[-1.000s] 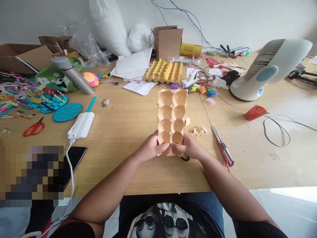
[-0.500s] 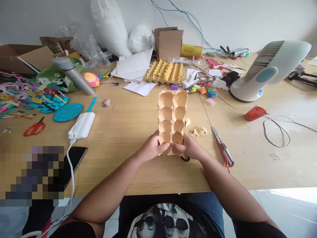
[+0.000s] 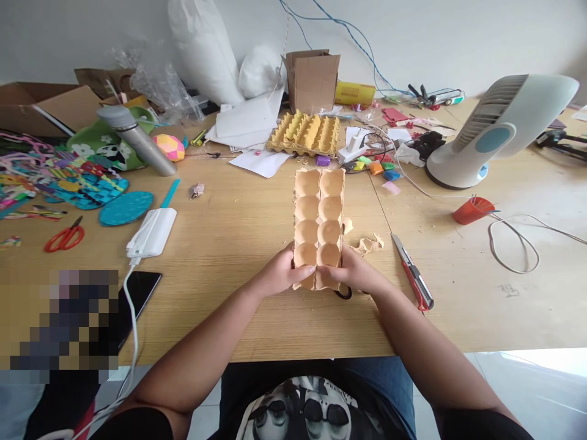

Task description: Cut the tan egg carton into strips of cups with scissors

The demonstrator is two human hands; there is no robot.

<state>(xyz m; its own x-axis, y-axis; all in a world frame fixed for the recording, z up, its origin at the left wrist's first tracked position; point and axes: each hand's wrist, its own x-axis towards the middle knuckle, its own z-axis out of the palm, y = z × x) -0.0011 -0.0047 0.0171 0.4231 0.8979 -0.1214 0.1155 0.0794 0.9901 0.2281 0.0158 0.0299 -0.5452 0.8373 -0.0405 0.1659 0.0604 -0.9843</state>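
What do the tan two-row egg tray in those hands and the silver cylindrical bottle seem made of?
Tan two-row egg tray: probably molded paper pulp, matte, given its ragged edges and pressed cups.

Silver cylindrical bottle: likely metal, satin, from its soft grey sheen.

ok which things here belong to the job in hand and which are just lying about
In use or likely part of it:
egg carton piece, held by left hand and right hand
torn scraps
utility knife, probably

Seemingly just lying about:
fan
scissors
metal bottle
orange cup
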